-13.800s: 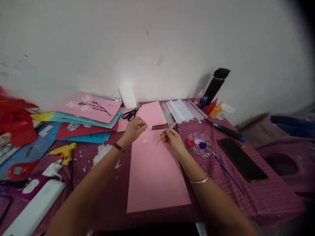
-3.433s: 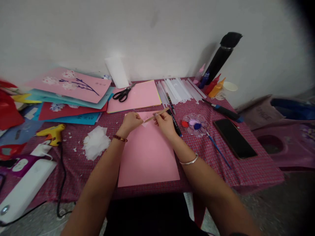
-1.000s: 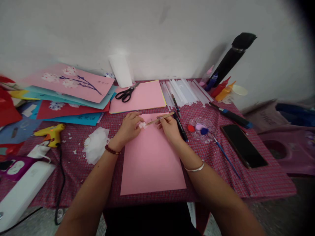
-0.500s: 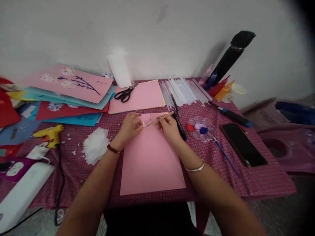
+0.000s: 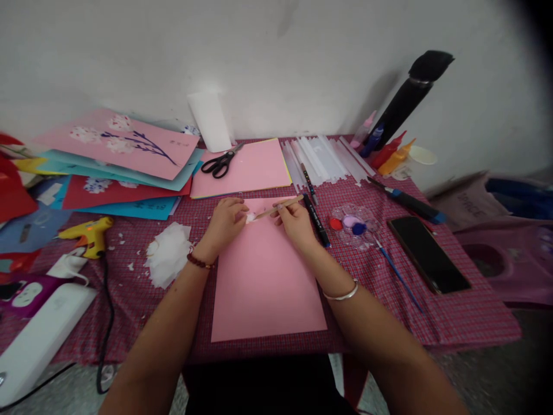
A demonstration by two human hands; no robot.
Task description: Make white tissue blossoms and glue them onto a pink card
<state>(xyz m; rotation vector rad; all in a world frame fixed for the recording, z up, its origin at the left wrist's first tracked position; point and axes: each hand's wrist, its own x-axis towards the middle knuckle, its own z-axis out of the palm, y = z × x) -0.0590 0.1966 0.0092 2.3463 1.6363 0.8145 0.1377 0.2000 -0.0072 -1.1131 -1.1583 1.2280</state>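
My right hand [image 5: 294, 223] pinches a flat wooden craft stick [image 5: 280, 205]. The stick slants down to the left, its tip at a small white scrap [image 5: 250, 217] near the top of a pink paper sheet [image 5: 268, 276]. Just left of the scrap, my left hand [image 5: 228, 223] rests at the sheet's upper left edge, its thumb and fingers loosely bent and apart. Beside my left wrist lies a pile of thin white paper pieces [image 5: 167, 253]. A black marker [image 5: 317, 220] lies right of my right hand.
At left are a yellow glue gun [image 5: 88, 235], a power strip [image 5: 43, 346] and flower pictures [image 5: 129, 144]. Black scissors [image 5: 222, 162] lie on stacked paper [image 5: 254, 170]. Glue sticks [image 5: 324, 158] lie behind; a paint palette [image 5: 354, 227], paintbrush [image 5: 400, 274] and phone [image 5: 428, 253] are at right.
My left thumb and fingertips have drawn back slightly to the left, showing more of the white scrap. The stick's tip has shifted slightly left, still held in my right hand.
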